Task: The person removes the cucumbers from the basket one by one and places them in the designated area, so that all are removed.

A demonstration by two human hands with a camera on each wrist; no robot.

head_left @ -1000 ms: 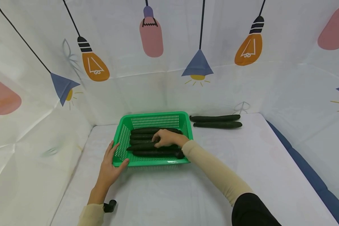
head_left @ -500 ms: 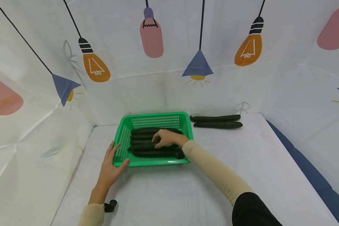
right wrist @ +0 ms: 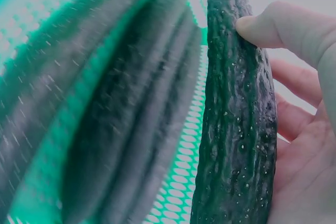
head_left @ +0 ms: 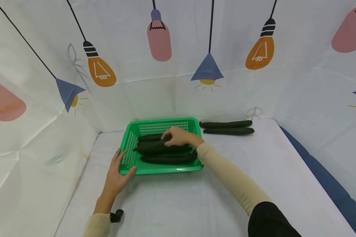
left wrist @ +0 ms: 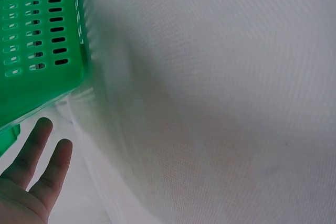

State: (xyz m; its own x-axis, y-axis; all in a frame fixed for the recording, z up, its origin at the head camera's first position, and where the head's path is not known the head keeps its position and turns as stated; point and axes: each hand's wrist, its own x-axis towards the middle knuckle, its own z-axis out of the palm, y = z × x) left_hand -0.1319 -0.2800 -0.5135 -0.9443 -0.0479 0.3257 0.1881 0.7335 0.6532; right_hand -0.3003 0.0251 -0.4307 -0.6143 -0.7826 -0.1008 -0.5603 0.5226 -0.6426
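My right hand [head_left: 181, 136] is over the green plastic basket [head_left: 163, 171], thumb on one side and fingers on the other of a dark green, bumpy cucumber [right wrist: 236, 103]. In the right wrist view this cucumber stands closer to the camera than the rest. Several more cucumbers [right wrist: 126, 114] lie side by side beneath it, and one cucumber [head_left: 167, 159] lies apart along the basket's front side. My left hand [head_left: 115, 177] rests at the basket's front left corner, fingers spread along the rim. Two of its fingers [left wrist: 55, 177] show outside the basket in the left wrist view.
Two cucumbers [head_left: 228, 131] lie parallel on the white-covered table [head_left: 243, 171], right of the basket at the back. A white sheet [head_left: 172, 92] printed with lamps hangs close behind the basket. A dark blue padded edge [head_left: 320, 174] runs along the right side.
My right hand has shifted toward the back of the basket, holding a cucumber. A gap has opened between the front cucumber and the others. My left hand has stayed at the corner.
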